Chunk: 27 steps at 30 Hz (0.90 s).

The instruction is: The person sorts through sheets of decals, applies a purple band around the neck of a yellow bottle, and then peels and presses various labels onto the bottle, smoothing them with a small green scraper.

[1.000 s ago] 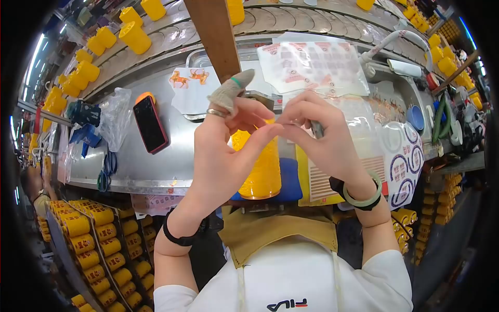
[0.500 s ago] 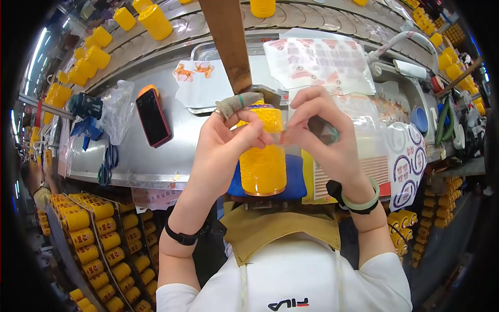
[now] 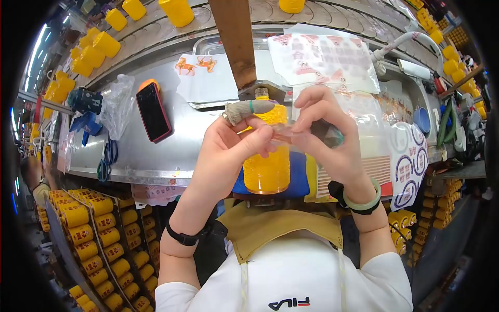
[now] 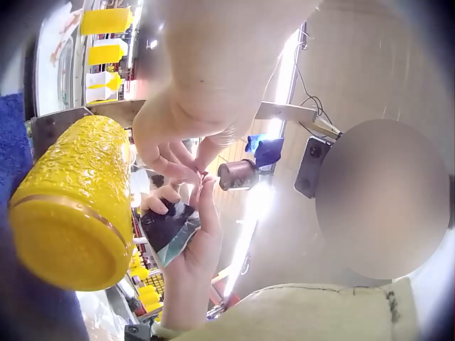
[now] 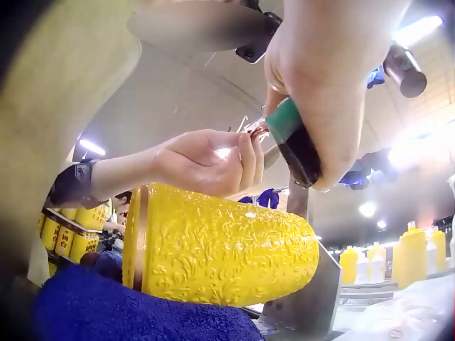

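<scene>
My left hand (image 3: pixel 221 145), with a grey knitted finger sleeve (image 3: pixel 244 110) banded in green, pinches one side of a small translucent film piece (image 3: pixel 282 132). From the other side my right hand (image 3: pixel 332 138) pinches the same film between thumb and fingertips. Tucked in the right palm is a flat dark piece with a teal edge (image 4: pixel 170 234), perhaps a scraper. Just below the hands lies a glossy yellow embossed bottle (image 3: pixel 266 169), on its side on a blue towel (image 5: pixel 142 312). Its neck points to a metal bracket (image 3: pixel 283 92); neither hand grips it.
A wooden post (image 3: pixel 234 41) rises behind the bottle. Left on the metal bench are a phone (image 3: pixel 153 113), scissors (image 3: pixel 106 160) and a plastic bag (image 3: pixel 117 106). Printed decal sheets (image 3: pixel 322 62) lie right. Yellow bottles ride a conveyor (image 3: pixel 291 23) behind; more fill racks (image 3: pixel 99 244) below.
The hands drew slightly apart, then came together again with the film between their fingertips. The left sleeved finger now extends to the right across the bottle. Bottles on the conveyor shifted right.
</scene>
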Tool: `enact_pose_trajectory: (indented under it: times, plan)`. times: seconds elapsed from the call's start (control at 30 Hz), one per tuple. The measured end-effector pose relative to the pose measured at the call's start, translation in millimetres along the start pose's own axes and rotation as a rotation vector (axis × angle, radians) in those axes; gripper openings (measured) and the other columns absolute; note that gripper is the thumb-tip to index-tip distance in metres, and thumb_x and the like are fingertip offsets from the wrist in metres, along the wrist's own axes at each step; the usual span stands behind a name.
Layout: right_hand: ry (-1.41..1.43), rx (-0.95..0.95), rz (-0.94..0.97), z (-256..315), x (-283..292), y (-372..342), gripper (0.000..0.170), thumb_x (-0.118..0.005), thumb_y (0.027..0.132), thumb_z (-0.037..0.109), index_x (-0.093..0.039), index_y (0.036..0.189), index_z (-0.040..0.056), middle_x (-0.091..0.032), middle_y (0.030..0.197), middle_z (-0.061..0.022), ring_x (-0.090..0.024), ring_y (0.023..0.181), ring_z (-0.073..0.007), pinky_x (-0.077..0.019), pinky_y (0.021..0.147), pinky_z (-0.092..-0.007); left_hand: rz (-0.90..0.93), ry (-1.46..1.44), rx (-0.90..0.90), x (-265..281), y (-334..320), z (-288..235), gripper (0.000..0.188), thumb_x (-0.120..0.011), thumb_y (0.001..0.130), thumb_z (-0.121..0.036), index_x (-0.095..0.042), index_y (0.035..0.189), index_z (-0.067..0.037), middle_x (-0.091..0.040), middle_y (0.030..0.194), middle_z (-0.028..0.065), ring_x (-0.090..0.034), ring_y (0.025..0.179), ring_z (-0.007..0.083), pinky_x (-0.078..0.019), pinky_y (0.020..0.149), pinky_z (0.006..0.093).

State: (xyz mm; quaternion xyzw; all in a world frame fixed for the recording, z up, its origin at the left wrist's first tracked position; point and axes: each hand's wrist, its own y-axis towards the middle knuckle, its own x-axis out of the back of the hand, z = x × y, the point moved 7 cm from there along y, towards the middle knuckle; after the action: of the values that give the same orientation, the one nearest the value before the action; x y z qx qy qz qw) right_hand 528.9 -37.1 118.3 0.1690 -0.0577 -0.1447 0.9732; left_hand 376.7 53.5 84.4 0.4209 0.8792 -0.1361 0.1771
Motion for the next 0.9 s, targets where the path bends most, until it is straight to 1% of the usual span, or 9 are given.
enact_pose_trajectory:
  times: [0.27, 0.37, 0.5, 0.6, 0.67, 0.77, 0.8, 0.83, 0.9]
  plan:
    - [-0.275, 0.266, 0.045, 24, -1, 3, 0.018, -0.078, 0.079, -0.003, -0.072, 0.093, 0.0063, -0.064, 0.111, -0.0104, -0.062, 0.101, -0.0198, -0.0488, 0.082, -0.0283, -0.099, -0.132, 0.216, 3, -2, 12, 0.029, -0.065, 0.096, -0.012, -0.057, 0.121, 0.000, -0.063, 0.092, 0.0032, -0.062, 0.069, 0.0119, -0.0462, 0.059, 0.0251]
    - [-0.104, 0.125, 0.033, 15, -1, 0, 0.017, -0.076, 0.080, -0.005, -0.072, 0.093, 0.0043, -0.069, 0.102, -0.0089, -0.063, 0.095, -0.0186, -0.0497, 0.077, -0.0266, -0.098, -0.177, 0.250, 4, -4, 15, 0.027, -0.064, 0.095, -0.011, -0.057, 0.118, 0.000, -0.058, 0.085, 0.0014, -0.055, 0.061, 0.0094, -0.0405, 0.054, 0.0250]
    - [-0.091, 0.130, 0.024, 14, -4, -1, 0.015, -0.074, 0.082, -0.007, -0.071, 0.094, 0.0024, -0.071, 0.095, -0.0075, -0.064, 0.089, -0.0172, -0.0511, 0.076, -0.0279, -0.115, -0.121, 0.256, 9, -10, 17, 0.036, -0.063, 0.093, -0.011, -0.053, 0.125, 0.004, -0.053, 0.079, 0.0006, -0.049, 0.056, 0.0085, -0.0358, 0.051, 0.0257]
    - [-0.073, 0.114, -0.002, 14, -3, -5, 0.013, -0.072, 0.086, -0.007, -0.069, 0.096, 0.0006, -0.071, 0.094, -0.0074, -0.065, 0.082, -0.0147, -0.0508, 0.073, -0.0263, -0.031, -0.010, 0.257, 8, -20, 17, 0.042, -0.059, 0.096, -0.010, -0.049, 0.134, 0.003, -0.053, 0.084, 0.0004, -0.053, 0.064, 0.0082, -0.0407, 0.059, 0.0243]
    - [-0.031, 0.091, -0.034, 19, -2, -8, 0.011, -0.070, 0.090, -0.006, -0.066, 0.098, -0.0011, -0.071, 0.091, -0.0070, -0.064, 0.073, -0.0127, -0.0497, 0.069, -0.0247, -0.170, 0.297, 0.032, 14, -27, 7, 0.045, -0.056, 0.101, -0.011, -0.044, 0.143, 0.000, -0.054, 0.097, 0.0013, -0.055, 0.082, 0.0077, -0.0431, 0.072, 0.0217]
    - [-0.151, -0.019, 0.001, 28, -1, -9, 0.009, -0.067, 0.092, -0.006, -0.064, 0.098, -0.0020, -0.070, 0.089, -0.0062, -0.065, 0.071, -0.0120, -0.0494, 0.067, -0.0234, -0.370, 0.455, -0.174, 38, -30, 10, 0.041, -0.050, 0.104, -0.017, -0.050, 0.142, -0.003, -0.056, 0.103, 0.0014, -0.051, 0.084, 0.0077, -0.0436, 0.073, 0.0241]
    - [-0.151, -0.025, 0.001, 30, -1, -8, 0.009, -0.067, 0.092, -0.006, -0.064, 0.098, -0.0020, -0.070, 0.089, -0.0062, -0.065, 0.071, -0.0120, -0.0494, 0.067, -0.0234, -0.329, 0.485, -0.132, 45, -31, 11, 0.041, -0.047, 0.107, -0.020, -0.048, 0.145, -0.003, -0.059, 0.119, 0.0071, -0.055, 0.105, 0.0123, -0.0459, 0.092, 0.0295]
    - [-0.148, -0.127, 0.023, 23, -3, -6, 0.007, -0.066, 0.093, -0.004, -0.064, 0.099, -0.0020, -0.070, 0.089, -0.0068, -0.066, 0.074, -0.0125, -0.0505, 0.069, -0.0246, -0.330, 0.482, -0.127, 44, -30, 13, 0.041, -0.047, 0.107, -0.020, -0.048, 0.145, -0.003, -0.059, 0.119, 0.0071, -0.055, 0.105, 0.0123, -0.0459, 0.092, 0.0295]
    - [-0.146, -0.233, 0.042, 9, -8, -3, 0.006, -0.064, 0.093, -0.003, -0.063, 0.099, -0.0020, -0.070, 0.089, -0.0074, -0.067, 0.077, -0.0131, -0.0515, 0.072, -0.0259, -0.329, 0.352, -0.117, 44, -26, 22, 0.045, -0.046, 0.108, -0.020, -0.045, 0.149, -0.002, -0.056, 0.138, 0.0132, -0.053, 0.124, 0.0187, -0.0427, 0.105, 0.0349]
